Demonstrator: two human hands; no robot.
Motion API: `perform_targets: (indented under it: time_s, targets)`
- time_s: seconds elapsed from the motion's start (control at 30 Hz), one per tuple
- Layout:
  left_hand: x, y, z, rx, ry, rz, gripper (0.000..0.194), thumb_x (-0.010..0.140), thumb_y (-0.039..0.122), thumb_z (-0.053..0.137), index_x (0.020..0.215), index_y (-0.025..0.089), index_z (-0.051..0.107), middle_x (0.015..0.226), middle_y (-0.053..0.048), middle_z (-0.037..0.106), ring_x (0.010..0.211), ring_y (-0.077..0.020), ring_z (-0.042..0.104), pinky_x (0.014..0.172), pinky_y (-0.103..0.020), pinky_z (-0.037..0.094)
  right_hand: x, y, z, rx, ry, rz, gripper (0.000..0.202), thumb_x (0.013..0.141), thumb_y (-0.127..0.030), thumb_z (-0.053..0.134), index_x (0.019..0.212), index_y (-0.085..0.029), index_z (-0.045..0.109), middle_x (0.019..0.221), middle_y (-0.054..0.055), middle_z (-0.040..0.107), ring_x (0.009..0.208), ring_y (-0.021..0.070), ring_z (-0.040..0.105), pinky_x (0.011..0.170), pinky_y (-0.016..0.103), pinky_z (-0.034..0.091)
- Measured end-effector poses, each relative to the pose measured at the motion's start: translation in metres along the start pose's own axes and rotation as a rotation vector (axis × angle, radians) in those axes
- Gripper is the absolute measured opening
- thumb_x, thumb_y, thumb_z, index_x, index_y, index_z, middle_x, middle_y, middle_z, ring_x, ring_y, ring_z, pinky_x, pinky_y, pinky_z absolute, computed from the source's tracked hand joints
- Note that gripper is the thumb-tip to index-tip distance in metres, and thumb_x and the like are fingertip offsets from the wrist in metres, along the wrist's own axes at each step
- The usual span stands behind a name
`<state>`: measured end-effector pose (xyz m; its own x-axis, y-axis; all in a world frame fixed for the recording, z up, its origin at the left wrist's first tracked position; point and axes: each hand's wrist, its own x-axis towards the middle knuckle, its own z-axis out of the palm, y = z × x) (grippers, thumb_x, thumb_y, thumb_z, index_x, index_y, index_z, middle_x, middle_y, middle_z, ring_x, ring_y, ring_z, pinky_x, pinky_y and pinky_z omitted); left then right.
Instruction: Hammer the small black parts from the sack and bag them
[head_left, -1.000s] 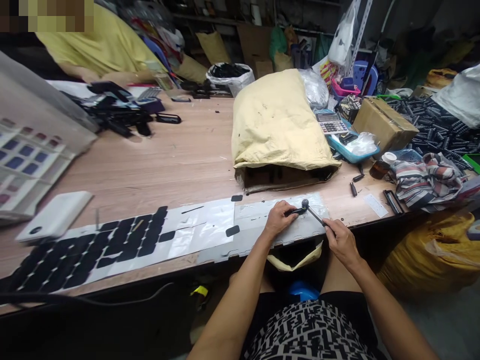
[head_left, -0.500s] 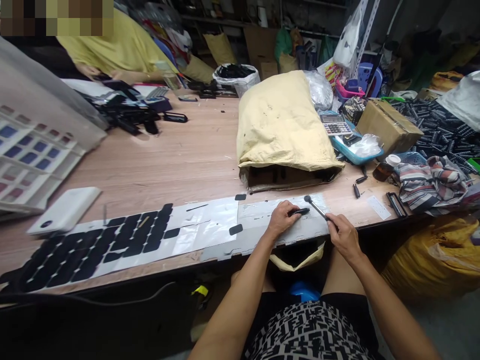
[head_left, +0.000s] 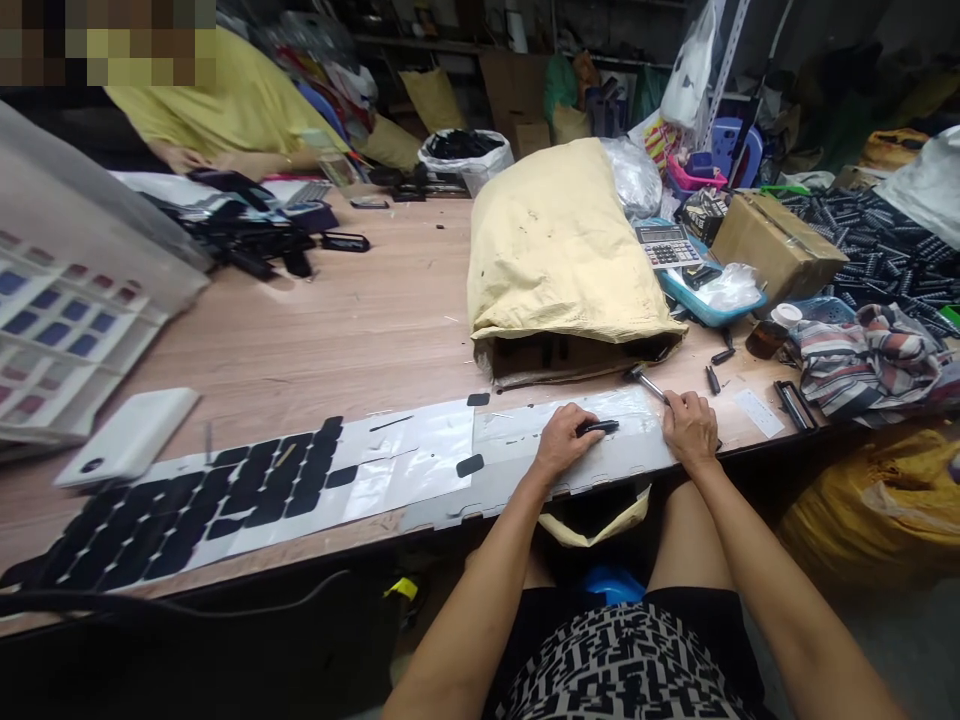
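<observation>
My left hand (head_left: 566, 440) is closed on a small black elongated part (head_left: 602, 426), which sticks out to the right past my fingertips. Its wrist lies near the front edge of the pale work board (head_left: 517, 450). To the right, my right hand (head_left: 690, 428) has its fingers wrapped round the handle of a small hammer (head_left: 652, 384). The metal shaft points up and left, with its dark head in front of the yellow sack (head_left: 555, 240). My palm covers the handle's grip.
White sheets with rows of black rounded pieces (head_left: 255, 480) cover the table's left front. A calculator (head_left: 667, 246), blue basket (head_left: 720, 310), cardboard box (head_left: 780, 240) and striped cloth (head_left: 862, 350) stand at right. Across the table sits a person in yellow (head_left: 217, 100).
My right hand has moved up and slightly right, turning over with the hammer. The hammer's head has shifted away from the black part toward the sack. My left hand stays in place.
</observation>
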<state>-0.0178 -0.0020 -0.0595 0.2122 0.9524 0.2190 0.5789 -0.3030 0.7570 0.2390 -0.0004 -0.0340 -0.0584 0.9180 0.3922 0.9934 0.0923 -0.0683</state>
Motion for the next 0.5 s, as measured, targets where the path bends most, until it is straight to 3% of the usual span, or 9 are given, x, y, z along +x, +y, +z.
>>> perform_targets:
  time_s: [0.2, 0.5]
  targets:
    - [-0.013, 0.005, -0.010, -0.005, -0.106, 0.054, 0.016, 0.081, 0.032, 0.075, 0.095, 0.025, 0.074, 0.097, -0.004, 0.066, 0.099, -0.0240, 0.055, 0.092, -0.041, 0.045, -0.002, -0.003, -0.004, -0.016, -0.062, 0.025, 0.031, 0.095, -0.025, 0.050, 0.124, -0.026, 0.063, 0.106, 0.008, 0.058, 0.096, 0.0234, 0.044, 0.077, 0.034, 0.027]
    - [-0.096, 0.025, -0.017, 0.131, -0.154, 0.208, 0.014, 0.078, 0.031, 0.079, 0.091, 0.030, 0.076, 0.131, -0.006, 0.060, 0.126, -0.0317, 0.048, 0.107, -0.050, 0.038, -0.003, -0.003, -0.004, -0.018, -0.077, 0.024, 0.031, 0.095, -0.025, 0.049, 0.123, -0.024, 0.062, 0.107, 0.009, 0.057, 0.097, 0.0247, 0.043, 0.076, 0.034, 0.027]
